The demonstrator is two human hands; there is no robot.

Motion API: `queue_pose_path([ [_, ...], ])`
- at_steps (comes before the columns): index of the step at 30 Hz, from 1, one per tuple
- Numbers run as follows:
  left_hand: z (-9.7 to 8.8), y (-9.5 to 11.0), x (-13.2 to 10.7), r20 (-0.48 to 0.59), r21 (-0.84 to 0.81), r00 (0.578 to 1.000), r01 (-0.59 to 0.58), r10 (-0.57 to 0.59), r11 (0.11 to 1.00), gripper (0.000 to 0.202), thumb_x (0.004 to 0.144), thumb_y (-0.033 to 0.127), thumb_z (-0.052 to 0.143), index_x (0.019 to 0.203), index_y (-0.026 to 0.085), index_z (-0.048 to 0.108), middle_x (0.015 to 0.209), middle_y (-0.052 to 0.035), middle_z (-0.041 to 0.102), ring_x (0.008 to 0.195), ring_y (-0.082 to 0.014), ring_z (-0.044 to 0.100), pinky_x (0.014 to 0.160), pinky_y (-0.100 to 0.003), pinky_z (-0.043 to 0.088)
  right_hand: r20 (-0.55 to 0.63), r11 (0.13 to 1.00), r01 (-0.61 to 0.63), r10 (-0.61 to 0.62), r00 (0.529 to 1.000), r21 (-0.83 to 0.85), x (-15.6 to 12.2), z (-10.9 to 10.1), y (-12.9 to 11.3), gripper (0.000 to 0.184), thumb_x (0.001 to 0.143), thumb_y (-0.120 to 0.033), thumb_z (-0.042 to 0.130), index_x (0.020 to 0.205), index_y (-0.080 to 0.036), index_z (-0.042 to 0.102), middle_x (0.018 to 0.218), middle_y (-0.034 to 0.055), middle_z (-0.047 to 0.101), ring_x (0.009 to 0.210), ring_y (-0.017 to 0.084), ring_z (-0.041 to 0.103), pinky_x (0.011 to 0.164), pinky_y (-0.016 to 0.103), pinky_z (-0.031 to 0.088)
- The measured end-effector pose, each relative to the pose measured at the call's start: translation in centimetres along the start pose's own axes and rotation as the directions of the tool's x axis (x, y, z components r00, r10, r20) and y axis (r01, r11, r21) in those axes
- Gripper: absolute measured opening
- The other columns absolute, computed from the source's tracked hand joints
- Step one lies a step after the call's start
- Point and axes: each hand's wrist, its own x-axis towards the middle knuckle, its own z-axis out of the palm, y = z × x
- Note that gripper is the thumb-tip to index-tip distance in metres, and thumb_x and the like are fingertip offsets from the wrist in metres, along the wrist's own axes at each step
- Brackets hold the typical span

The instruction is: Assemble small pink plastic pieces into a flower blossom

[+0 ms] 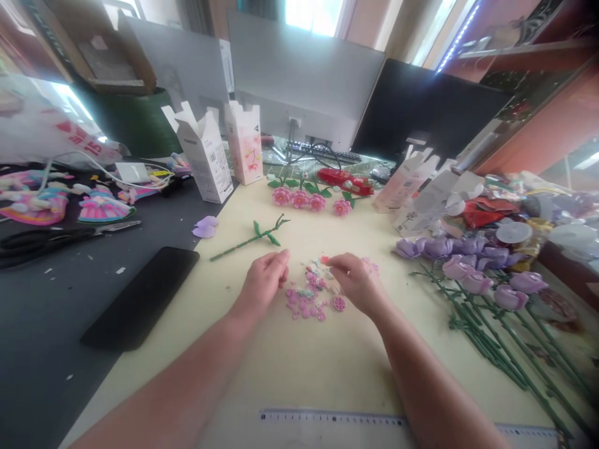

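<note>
My left hand (pixel 264 279) is closed just left of a heap of small pink and white plastic toy-brick pieces (pixel 306 305). Thumb and fingers are pressed together, and what they hold, if anything, is hidden. Over the right side of the heap, my right hand (pixel 358 280) pinches a small orange-red piece (pixel 324 259) at its fingertips. A round pink openwork piece (pixel 339 304) lies under that hand. Beyond my left hand rests a green brick-built stem (pixel 250 240) with leaves. Finished pink flowers (pixel 299 199) lie in a row farther back.
Purple roses (pixel 475 282) with long stems lie at right. White boxes (pixel 206 159) and monitors (pixel 304 68) stand behind. At left are a black phone (pixel 143 296), scissors (pixel 51 240) and lilac petals (pixel 204 227). A ruler (pixel 332 418) lies in front; a red tool (pixel 345 181) lies at the back.
</note>
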Motion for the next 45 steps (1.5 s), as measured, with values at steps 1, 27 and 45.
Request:
queue_pose_path([
  [1,0.1,0.0,0.0,0.003,-0.011,1.000,0.004,-0.004,1.000,0.045,0.084,0.054,0.051,0.056,0.019,0.048,0.057,0.0018,0.048,0.055,-0.0120,0.045,0.056,-0.025,0.038,0.026,1.000,0.021,-0.021,0.999,-0.020,-0.1,0.5,-0.3,0.020,0.085,-0.016,0.054,0.093,-0.022,0.070,0.093,0.0051,0.068,0.081,0.019,0.063,0.071,0.029,0.046],
  [27,1.0,0.8,-1.1,0.165,0.005,0.985,0.040,-0.040,0.999,0.031,0.078,0.046,0.064,0.095,0.021,0.072,0.091,-0.0042,0.071,0.073,-0.0166,0.060,0.063,-0.026,0.046,0.028,0.930,-0.151,0.151,0.988,0.336,-0.3,1.4,-2.3,0.004,0.081,-0.024,0.064,0.079,-0.021,0.065,0.068,-0.0024,0.065,0.062,0.014,0.057,0.057,0.024,0.043],
  [45,0.2,-0.2,0.2,0.036,-0.085,0.999,0.005,-0.002,0.996,0.025,0.078,0.043,0.065,0.083,0.018,0.067,0.084,-0.0009,0.067,0.065,-0.0104,0.055,0.063,-0.023,0.044,0.206,0.994,-0.082,0.097,0.974,-0.078,-0.2,0.1,-0.9,0.013,0.080,-0.014,0.063,0.080,-0.024,0.070,0.088,0.0008,0.066,0.088,0.020,0.057,0.074,0.031,0.041],
])
